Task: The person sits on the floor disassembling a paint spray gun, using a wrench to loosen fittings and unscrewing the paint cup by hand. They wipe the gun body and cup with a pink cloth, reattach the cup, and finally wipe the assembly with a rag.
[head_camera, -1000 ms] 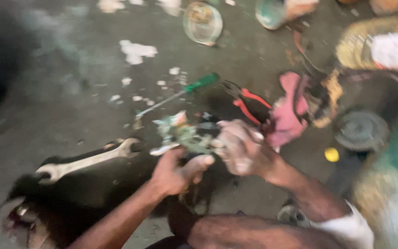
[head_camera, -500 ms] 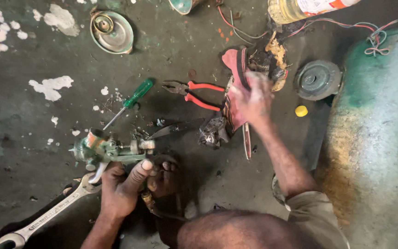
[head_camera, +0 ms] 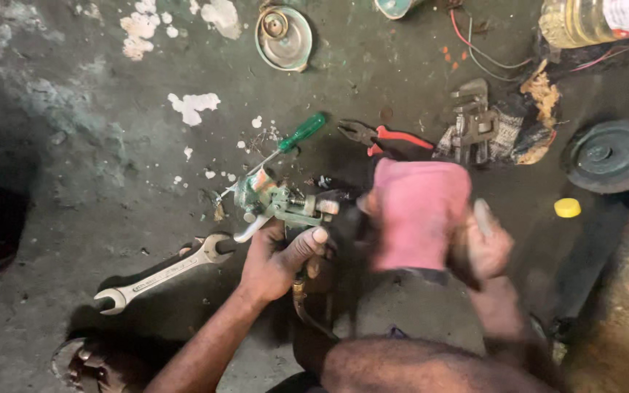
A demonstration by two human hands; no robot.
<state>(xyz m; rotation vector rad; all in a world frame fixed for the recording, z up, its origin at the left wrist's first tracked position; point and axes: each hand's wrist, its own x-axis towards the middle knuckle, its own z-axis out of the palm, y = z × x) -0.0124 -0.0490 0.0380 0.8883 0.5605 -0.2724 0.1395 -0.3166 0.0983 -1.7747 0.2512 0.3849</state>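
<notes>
grip on the valve fitting, rag brought in for wiping

left hand [head_camera: 278, 258] was clamped around a small greenish metal valve fitting [head_camera: 274, 202], thumb laid along its side, holding it just above the floor [head_camera: 74, 145]. right hand [head_camera: 485, 244] was closed on a pink rag [head_camera: 416, 211], which sat bunched against the fitting's right end; that hand was blurred, so the exact finger hold could not be made out.

judging by this, the step in hand looked like wiping or cleaning the fitting. the next move would call for a steady left hold while the rag worked around the fitting's end.

a double open-ended spanner [head_camera: 165, 273] lay on the floor just left of the left wrist. a green-handled screwdriver [head_camera: 285, 145] lay just beyond the fitting, red-handled pliers [head_camera: 384, 137] near it, and a pipe wrench [head_camera: 471, 116] rested on a crumpled cloth [head_camera: 507, 138] farther right.

as for containers: a round metal lid [head_camera: 283, 38] lay open side up with a small coiled part inside. a plastic bottle [head_camera: 595, 20] lay at the top right, contents unclear. a dark round disc [head_camera: 609, 155] and a yellow cap [head_camera: 567, 207] lay at the right.
</notes>
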